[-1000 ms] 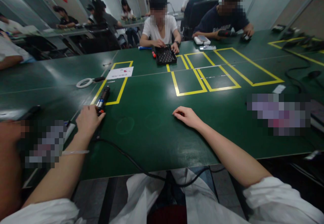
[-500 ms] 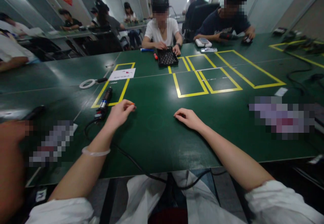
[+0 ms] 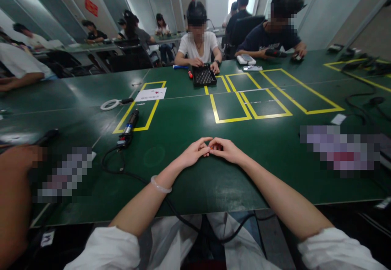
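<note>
My left hand (image 3: 193,153) and my right hand (image 3: 226,149) rest on the green table (image 3: 189,115) right in front of me. Their fingertips meet in the middle, fingers curled and pressed together. A bit of red shows where they touch, too small to name. A black and blue electric screwdriver (image 3: 128,127) lies untouched to the left of my left hand, on a yellow taped rectangle (image 3: 149,113). Its black cable (image 3: 113,167) loops over the table and runs off the near edge.
A white ring (image 3: 108,104) and a white paper card (image 3: 151,94) lie at the far left. More yellow taped boxes (image 3: 232,106) mark the middle. Across the table a person's hands touch a black tray (image 3: 204,75). Another person's arm (image 3: 14,196) is at my left.
My left hand let go of the screwdriver and swept right across the table until its fingertips met my right hand. The right hand barely moved.
</note>
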Motion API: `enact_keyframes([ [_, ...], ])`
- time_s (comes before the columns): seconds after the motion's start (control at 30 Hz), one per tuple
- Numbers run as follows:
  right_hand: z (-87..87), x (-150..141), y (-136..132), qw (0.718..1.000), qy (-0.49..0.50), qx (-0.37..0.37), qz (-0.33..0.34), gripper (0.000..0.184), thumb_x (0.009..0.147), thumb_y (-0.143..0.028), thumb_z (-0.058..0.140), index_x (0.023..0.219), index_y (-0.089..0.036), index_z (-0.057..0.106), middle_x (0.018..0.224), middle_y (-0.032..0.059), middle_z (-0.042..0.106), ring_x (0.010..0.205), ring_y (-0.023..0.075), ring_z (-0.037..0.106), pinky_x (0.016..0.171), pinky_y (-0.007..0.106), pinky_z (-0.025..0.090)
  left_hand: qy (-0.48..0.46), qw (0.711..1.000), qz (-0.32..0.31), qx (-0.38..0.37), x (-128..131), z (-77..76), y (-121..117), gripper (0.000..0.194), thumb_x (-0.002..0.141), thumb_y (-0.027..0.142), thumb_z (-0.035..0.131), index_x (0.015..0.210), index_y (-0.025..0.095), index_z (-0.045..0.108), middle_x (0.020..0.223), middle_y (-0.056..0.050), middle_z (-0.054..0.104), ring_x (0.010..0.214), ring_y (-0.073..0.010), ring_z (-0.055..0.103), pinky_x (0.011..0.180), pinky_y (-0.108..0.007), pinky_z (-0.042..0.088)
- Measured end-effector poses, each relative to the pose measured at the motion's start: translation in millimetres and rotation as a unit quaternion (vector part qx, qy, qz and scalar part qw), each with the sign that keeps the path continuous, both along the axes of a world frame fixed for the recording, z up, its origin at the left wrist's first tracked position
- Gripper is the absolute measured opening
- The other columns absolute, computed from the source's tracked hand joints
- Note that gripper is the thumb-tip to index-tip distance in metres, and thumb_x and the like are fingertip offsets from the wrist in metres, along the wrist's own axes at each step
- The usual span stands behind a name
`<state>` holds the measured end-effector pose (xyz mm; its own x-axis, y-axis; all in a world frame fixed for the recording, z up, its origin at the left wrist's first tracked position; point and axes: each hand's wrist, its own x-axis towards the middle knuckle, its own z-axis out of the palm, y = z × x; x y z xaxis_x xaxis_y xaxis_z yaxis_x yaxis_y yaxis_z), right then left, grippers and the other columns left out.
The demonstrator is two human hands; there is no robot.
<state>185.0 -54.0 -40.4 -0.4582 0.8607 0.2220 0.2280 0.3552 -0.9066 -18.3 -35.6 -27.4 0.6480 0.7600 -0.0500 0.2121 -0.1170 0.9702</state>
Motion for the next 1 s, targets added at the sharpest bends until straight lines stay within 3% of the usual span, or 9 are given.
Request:
enact_keyframes([
  [0.23,-2.7,1.3,1.4,1.000,-0.001,-0.009,-0.021,0.025,0.087,-0.039,0.065,0.099,-0.017,0.062,0.081,0.0006,0.061,0.068,0.0120,0.053,0.063,0.025,0.042,-0.014,1.000,0.017,0.003,-2.4,-2.4,1.4,0.057,0.091,0.044,0.058,0.137,0.013,0.048,0.083,-0.003,0.060,0.076,-0.0136,0.059,0.076,-0.028,0.047],
  [0.5,-5.0,5.3,7.6,0.992,0.077,-0.082,-0.058,0.033,0.081,-0.043,0.069,0.099,-0.017,0.061,0.080,0.0015,0.065,0.066,0.0121,0.057,0.063,0.026,0.045,-0.017,0.999,0.030,0.003,-4.0,-1.8,1.5,0.051,0.090,0.039,0.060,0.134,0.013,0.052,0.093,-0.006,0.064,0.081,-0.0135,0.060,0.079,-0.028,0.047],
  [0.77,-0.8,2.4,4.9,0.989,0.094,-0.105,-0.052,0.037,0.082,-0.053,0.067,0.089,-0.016,0.060,0.075,0.0025,0.067,0.064,0.0123,0.060,0.064,0.027,0.050,0.004,0.999,0.043,0.026,-0.5,0.8,-2.6,0.035,0.084,0.040,0.067,0.105,0.012,0.060,0.094,-0.007,0.065,0.080,-0.0137,0.059,0.072,-0.025,0.045],
  [1.0,-2.3,0.2,2.8,0.990,0.091,-0.102,-0.041,0.035,0.085,-0.051,0.066,0.090,-0.017,0.059,0.072,0.0020,0.067,0.064,0.0128,0.060,0.063,0.027,0.049,0.036,0.997,0.048,0.057,-0.9,-0.3,-1.1,0.031,0.089,0.043,0.058,0.098,0.014,0.060,0.087,-0.005,0.065,0.078,-0.0146,0.059,0.072,-0.026,0.044],
])
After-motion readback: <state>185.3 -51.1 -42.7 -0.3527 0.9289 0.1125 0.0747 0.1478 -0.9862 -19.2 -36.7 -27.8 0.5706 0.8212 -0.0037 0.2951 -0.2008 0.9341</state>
